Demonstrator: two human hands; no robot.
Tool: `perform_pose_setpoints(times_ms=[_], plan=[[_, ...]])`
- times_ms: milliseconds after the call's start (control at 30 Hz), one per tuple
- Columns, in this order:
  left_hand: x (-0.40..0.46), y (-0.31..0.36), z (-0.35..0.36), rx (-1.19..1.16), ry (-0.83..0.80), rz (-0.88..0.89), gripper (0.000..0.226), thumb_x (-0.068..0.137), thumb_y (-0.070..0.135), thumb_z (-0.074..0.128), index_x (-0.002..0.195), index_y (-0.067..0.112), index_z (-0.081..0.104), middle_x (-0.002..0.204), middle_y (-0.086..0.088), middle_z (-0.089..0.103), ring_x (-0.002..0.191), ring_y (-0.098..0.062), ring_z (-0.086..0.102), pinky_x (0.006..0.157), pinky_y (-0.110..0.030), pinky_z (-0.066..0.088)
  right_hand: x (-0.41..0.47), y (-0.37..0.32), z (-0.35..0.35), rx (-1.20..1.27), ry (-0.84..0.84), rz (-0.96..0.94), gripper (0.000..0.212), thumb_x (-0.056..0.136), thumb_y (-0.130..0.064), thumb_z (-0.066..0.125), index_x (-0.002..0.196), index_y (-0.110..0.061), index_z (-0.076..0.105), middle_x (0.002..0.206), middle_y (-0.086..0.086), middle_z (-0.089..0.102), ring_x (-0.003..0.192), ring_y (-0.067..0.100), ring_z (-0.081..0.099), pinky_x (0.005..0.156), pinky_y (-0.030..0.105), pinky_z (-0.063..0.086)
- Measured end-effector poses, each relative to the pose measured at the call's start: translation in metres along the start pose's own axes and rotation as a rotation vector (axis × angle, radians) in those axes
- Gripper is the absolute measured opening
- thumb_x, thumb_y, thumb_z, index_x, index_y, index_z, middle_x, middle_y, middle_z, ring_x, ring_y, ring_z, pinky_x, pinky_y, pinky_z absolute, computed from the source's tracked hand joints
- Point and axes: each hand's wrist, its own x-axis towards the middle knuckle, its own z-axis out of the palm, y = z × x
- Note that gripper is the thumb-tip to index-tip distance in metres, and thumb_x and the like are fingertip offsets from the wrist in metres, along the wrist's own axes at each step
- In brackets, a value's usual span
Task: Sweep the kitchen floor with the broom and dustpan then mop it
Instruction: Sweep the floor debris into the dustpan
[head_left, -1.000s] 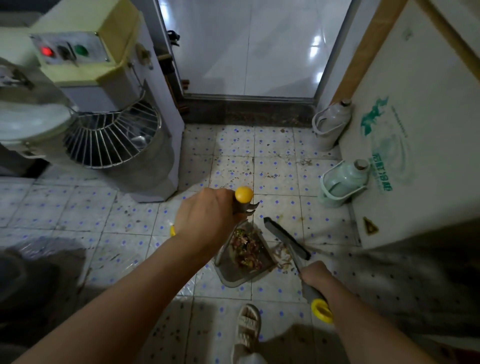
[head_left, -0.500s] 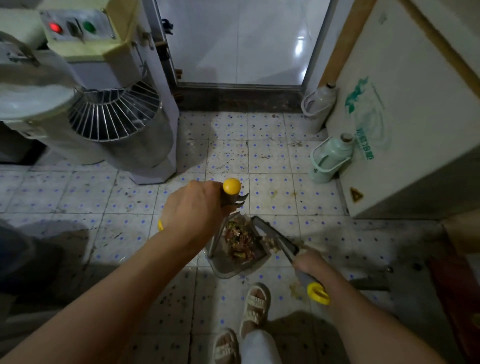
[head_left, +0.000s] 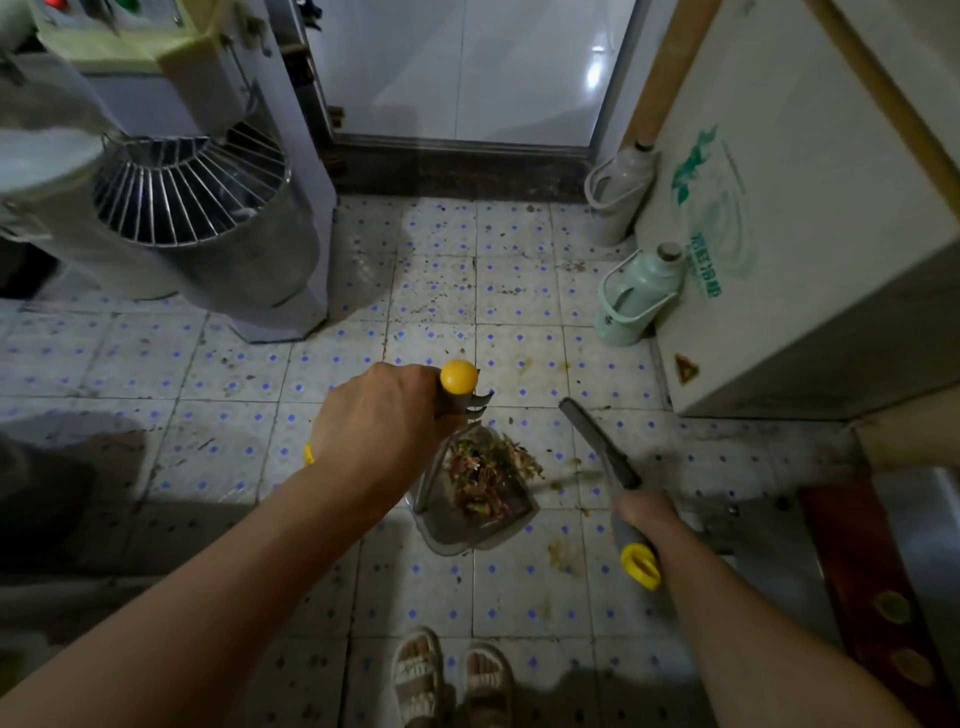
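My left hand grips the upright handle of a grey dustpan, just below its yellow knob. The pan stands on the dotted tile floor and holds a heap of reddish-green scraps. A few scraps lie at its right lip. My right hand holds the grey broom handle, which has a yellow end. The dark broom end points up and left, lifted to the right of the pan. Crumbs and stains dot the tiles ahead.
A large dough mixer with a wire guard stands at the left. Two thermos flasks stand against a white chest freezer on the right. A door threshold lies ahead. My sandalled feet are below the pan. A red-brown board lies at the lower right.
The broom has swung away from the pan's mouth to the right. The dustpan stays in place with more scraps inside. The view has tilted down and drawn back slightly.
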Motion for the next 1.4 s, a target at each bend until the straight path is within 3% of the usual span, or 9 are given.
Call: perform_pose_setpoints(times_ms=[167,300,533,667,700,800,967,1200,1400], plan=[[-0.007,0.018,0.009,0.002,-0.012,-0.051,0.03,0.089,0.053,0.052,0.103,0.029,0.061,0.078,0.004,0.053,0.069,-0.02,0.051,0.058,-0.027,0.036,0.011,0.004,0.013,0.056,-0.112,0.005,0.043,0.099,-0.015,0.047,0.134,0.009,0.042,0.117,0.022,0.056,0.111,0.034,0.054,0.088,0.038,0.044],[-0.015,0.025,0.01,0.007,-0.01,-0.067,0.031,0.088,0.052,0.054,0.107,0.029,0.062,0.082,0.002,0.058,0.072,-0.021,0.055,0.058,-0.028,0.037,-0.004,0.005,0.023,0.132,-0.174,-0.071,0.04,0.099,-0.012,0.043,0.135,0.005,0.047,0.136,0.021,0.051,0.125,0.032,0.05,0.095,0.033,0.044],[-0.031,0.035,0.01,0.028,-0.027,-0.094,0.031,0.087,0.052,0.055,0.108,0.03,0.061,0.077,0.003,0.052,0.072,-0.022,0.053,0.06,-0.028,0.037,-0.014,0.004,0.009,0.109,-0.212,-0.094,0.047,0.1,-0.025,0.045,0.139,0.002,0.044,0.139,0.018,0.049,0.126,0.03,0.05,0.101,0.03,0.043],[-0.036,0.038,0.006,0.032,-0.038,-0.108,0.032,0.087,0.052,0.056,0.108,0.029,0.062,0.079,0.003,0.054,0.073,-0.022,0.055,0.06,-0.028,0.038,-0.022,0.019,-0.004,0.177,-0.263,-0.121,0.016,0.097,-0.013,0.047,0.103,-0.003,0.058,0.103,0.018,0.058,0.072,0.02,0.055,0.05,0.013,0.047],[-0.037,0.039,0.005,0.036,-0.042,-0.108,0.032,0.087,0.052,0.056,0.107,0.029,0.062,0.078,0.003,0.053,0.072,-0.021,0.053,0.059,-0.028,0.037,-0.018,0.021,-0.002,0.19,-0.246,-0.116,0.012,0.095,-0.014,0.051,0.096,-0.003,0.055,0.096,0.016,0.055,0.065,0.019,0.051,0.048,0.014,0.045],[-0.042,0.04,0.006,0.037,-0.053,-0.104,0.033,0.087,0.053,0.055,0.107,0.027,0.061,0.074,0.003,0.05,0.069,-0.021,0.051,0.059,-0.028,0.036,-0.007,0.031,0.003,0.195,-0.224,-0.034,0.039,0.09,-0.019,0.055,0.121,0.004,0.054,0.109,0.019,0.055,0.089,0.03,0.055,0.073,0.031,0.047],[-0.045,0.029,0.013,0.034,-0.044,-0.097,0.033,0.088,0.053,0.054,0.108,0.027,0.061,0.073,0.004,0.047,0.068,-0.021,0.048,0.059,-0.028,0.035,-0.013,0.028,0.003,0.104,-0.14,-0.014,0.047,0.101,-0.025,0.044,0.14,0.002,0.042,0.142,0.017,0.045,0.128,0.03,0.046,0.097,0.029,0.04],[-0.056,0.0,0.023,-0.002,-0.034,-0.104,0.031,0.089,0.053,0.051,0.104,0.027,0.061,0.083,0.001,0.061,0.074,-0.021,0.056,0.06,-0.027,0.038,-0.01,0.0,0.057,0.317,-0.161,0.01,0.048,0.099,-0.023,0.046,0.137,0.007,0.042,0.14,0.023,0.044,0.127,0.036,0.046,0.105,0.038,0.04],[-0.062,-0.016,0.027,-0.01,-0.04,-0.136,0.03,0.09,0.052,0.052,0.107,0.028,0.061,0.089,0.0,0.063,0.071,-0.022,0.052,0.06,-0.028,0.036,-0.003,-0.016,0.092,0.549,-0.268,-0.007,0.045,0.091,-0.015,0.058,0.129,0.008,0.048,0.123,0.022,0.056,0.112,0.038,0.057,0.094,0.045,0.05]])
